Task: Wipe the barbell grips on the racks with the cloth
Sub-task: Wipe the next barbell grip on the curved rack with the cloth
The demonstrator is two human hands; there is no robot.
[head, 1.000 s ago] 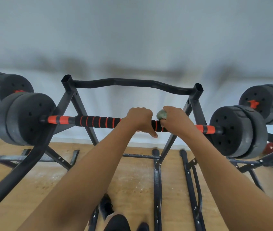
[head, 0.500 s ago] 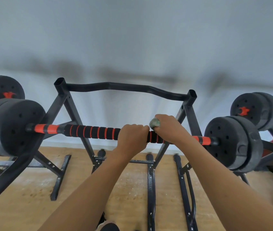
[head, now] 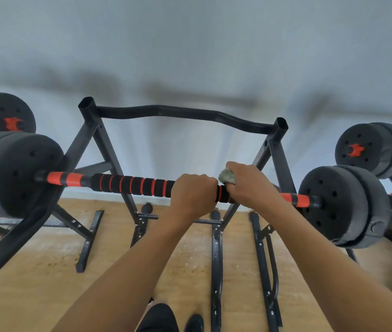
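Left grip [head: 193,195] is barely shifted since half a second ago, clenched round barbell handle [head: 132,185], cloth [head: 226,176] is clasped in right grip [head: 250,188] just beside, on same handle

Both bare forearms reach forward and upward, side by side. The left hand [head: 193,194] is curled in a fist over the bar [head: 132,184]. The right hand [head: 250,185] (just beside it, knuckles up) clutches a wadded cloth [head: 226,176] against the same bar.
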